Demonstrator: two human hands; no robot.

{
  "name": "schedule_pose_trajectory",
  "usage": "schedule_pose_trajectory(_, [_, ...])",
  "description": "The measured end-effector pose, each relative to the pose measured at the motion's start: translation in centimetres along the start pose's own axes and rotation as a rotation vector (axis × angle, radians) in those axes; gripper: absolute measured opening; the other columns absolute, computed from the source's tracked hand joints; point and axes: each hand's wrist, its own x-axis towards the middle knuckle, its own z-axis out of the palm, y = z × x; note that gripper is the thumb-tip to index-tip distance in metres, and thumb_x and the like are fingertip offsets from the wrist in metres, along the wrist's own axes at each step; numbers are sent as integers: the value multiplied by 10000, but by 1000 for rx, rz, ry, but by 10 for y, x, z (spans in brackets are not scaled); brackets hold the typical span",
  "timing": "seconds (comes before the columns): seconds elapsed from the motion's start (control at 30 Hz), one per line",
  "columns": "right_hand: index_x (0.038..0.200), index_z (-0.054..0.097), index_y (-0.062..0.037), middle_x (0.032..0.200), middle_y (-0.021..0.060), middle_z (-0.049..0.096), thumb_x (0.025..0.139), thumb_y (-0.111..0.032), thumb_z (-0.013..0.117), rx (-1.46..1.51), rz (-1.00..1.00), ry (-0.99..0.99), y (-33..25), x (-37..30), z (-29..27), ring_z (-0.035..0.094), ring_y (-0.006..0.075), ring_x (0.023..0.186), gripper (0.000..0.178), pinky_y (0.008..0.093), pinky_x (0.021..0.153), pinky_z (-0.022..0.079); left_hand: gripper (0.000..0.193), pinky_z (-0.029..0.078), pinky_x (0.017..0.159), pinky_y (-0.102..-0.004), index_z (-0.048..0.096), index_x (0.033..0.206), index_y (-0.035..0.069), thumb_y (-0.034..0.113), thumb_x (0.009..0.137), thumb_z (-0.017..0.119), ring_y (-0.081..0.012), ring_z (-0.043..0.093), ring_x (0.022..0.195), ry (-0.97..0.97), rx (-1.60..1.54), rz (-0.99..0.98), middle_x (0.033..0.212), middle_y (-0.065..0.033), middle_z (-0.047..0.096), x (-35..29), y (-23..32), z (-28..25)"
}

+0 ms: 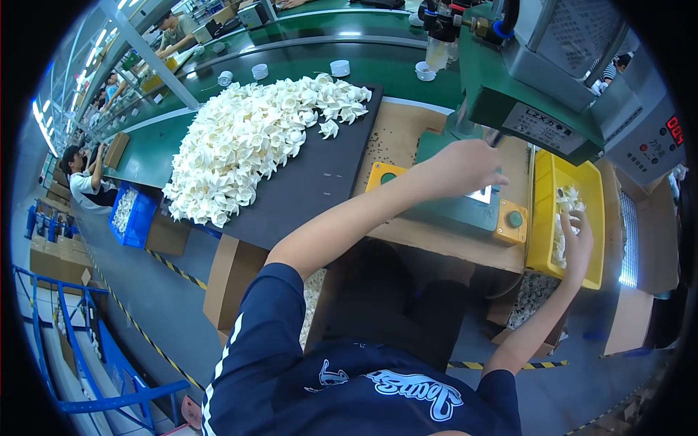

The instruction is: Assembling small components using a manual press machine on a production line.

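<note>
My left hand (471,168) reaches across to the green bench press (534,109), just below its head. Its fingers are curled closed above the work fixture, and whatever they hold is hidden behind the hand. My right hand (576,236) is inside a yellow plastic bin (598,251) on the right. Its fingers are loosely bent and apart, beside white flower-shaped plastic parts (570,198) in the bin. A large heap of similar white parts (243,138) covers much of a black board (313,200) to my left.
Two yellow button boxes (512,221) flank the fixture on the brown worktop (392,134). Beyond it runs a green conveyor (305,54) with small white cups (340,68). Cardboard boxes (231,280) and a blue crate (134,218) stand around. Other people work at the far left.
</note>
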Motion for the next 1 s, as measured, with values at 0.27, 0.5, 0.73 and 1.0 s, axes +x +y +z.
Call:
schedule_pose_trajectory(0.27, [1099,652,-9,963,161,697,886,-305,670,32,-72,115,-1,7,1,660,252,917,365,366,833,486,490,514,691,-454,671,747,-6,419,950,536,-331,636,756,-432,69,-229,725,-139,642,16,15,-20])
schedule_pose_trajectory(0.5, [1081,653,-13,944,157,703,894,-270,665,83,-105,75,-5,0,0,660,212,899,317,330,794,488,449,506,738,-447,669,897,-4,412,959,512,-333,631,832,-277,-171,-192,821,-167,657,-2,-4,-30])
schedule_pose_trajectory(0.73, [1060,654,-10,890,135,694,892,-240,669,124,-143,91,-4,2,1,643,171,830,285,304,730,475,478,478,869,-419,637,1101,14,450,953,508,-336,615,964,-322,-188,-144,959,-168,661,5,-11,-15])
schedule_pose_trajectory(1.0, [1075,652,-31,723,-8,564,881,-214,690,227,-169,26,-38,5,9,445,52,573,270,220,513,330,598,347,1068,-504,521,1291,-12,449,912,558,-407,462,1251,-46,140,-207,1298,-216,530,-10,24,-1])
